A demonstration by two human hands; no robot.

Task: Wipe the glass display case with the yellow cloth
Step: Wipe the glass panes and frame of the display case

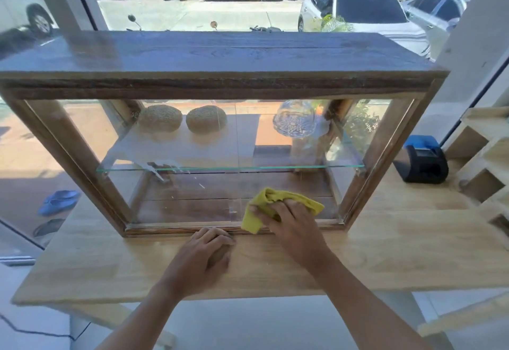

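Two hands work at the glass display case [220, 140]: the right hand [289, 220], its grip closed on the yellow cloth [275, 203], presses low on the front pane; the left hand [205, 256], loosely curled and empty, rests on the desk [399, 250] against the case's bottom rail. Pushing hard could slide the case or jolt the cut-glass bowl [294, 121] on its shelf.

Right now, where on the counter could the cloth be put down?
Bare counter left of the left hand, and a wide patch right of the right hand up to the black printer. Crowded along the case's front edge.
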